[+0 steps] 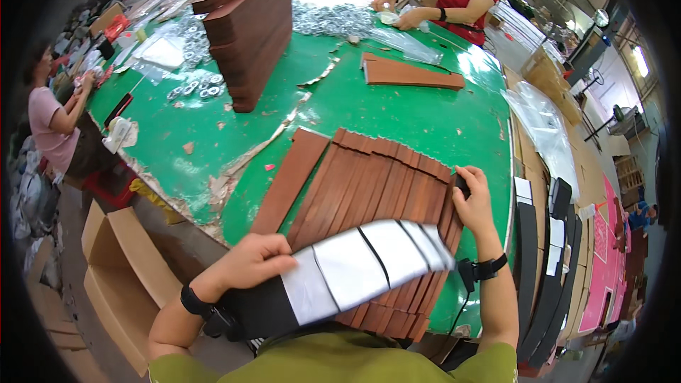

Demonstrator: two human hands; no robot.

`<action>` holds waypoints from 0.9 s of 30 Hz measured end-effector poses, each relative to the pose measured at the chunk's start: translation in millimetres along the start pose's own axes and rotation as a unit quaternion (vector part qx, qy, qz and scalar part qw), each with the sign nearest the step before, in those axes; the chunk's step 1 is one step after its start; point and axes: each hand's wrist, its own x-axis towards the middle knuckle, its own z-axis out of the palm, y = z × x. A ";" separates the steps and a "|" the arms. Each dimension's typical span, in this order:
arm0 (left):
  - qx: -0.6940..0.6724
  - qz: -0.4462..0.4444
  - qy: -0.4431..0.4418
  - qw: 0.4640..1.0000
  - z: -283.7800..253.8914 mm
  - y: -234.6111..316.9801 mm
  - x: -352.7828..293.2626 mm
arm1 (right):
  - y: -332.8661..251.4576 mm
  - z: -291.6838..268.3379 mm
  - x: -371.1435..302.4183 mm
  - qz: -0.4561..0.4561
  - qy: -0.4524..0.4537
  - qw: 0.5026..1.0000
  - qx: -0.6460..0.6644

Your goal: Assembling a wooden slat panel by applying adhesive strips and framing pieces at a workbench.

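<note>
The black strip with white panels [355, 269] lies slantwise across the near part of the row of brown slats [376, 184], bowed and slightly blurred. My left hand [259, 259] has its fingers curled together, clamped on the strip's upper edge beside the first white panel. My right hand [477, 202] is at the row's far right corner, thumb and fingers around a small dark piece [461, 184]; I cannot tell whether they press on it.

To handle this well, I judge the left grip should be firm yet near the edge, so the strip doesn't crease, while the right hand steadies the outer slats; their ends are stepped, so a sideways nudge could spread them.

Just left of the row lies a single slat [291, 181]. Farther out on the green table [397, 117] stand a tall brown stack [255, 50] and a heap of metal rings [326, 21].
</note>
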 end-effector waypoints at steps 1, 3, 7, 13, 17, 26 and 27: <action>-0.096 -0.077 0.025 0.992 -7.1 1.0 -10.7 | -4.9 -4.8 2.5 -0.001 -0.018 1.000 0.001; -0.143 -0.004 0.134 0.981 -14.0 -2.0 -22.2 | -17.5 -16.0 6.5 -0.004 -0.024 1.000 0.017; -0.158 -0.007 0.265 0.951 -11.4 15.4 -20.4 | -81.0 -56.4 3.8 0.004 0.013 0.999 0.050; -0.152 0.020 0.190 0.970 6.0 26.9 3.2 | -243.9 -41.5 -28.7 -0.202 -0.122 0.961 0.142; -0.202 0.043 0.144 0.968 32.6 46.6 20.1 | -269.8 -13.4 -37.0 -0.290 -0.041 0.955 0.053; -0.293 -0.026 0.087 0.952 43.0 40.0 29.8 | -265.6 7.8 -47.8 -0.332 -0.024 0.942 0.042; -0.294 -0.025 0.088 0.951 43.9 37.0 30.6 | -265.8 7.9 -48.1 -0.333 -0.026 0.942 0.042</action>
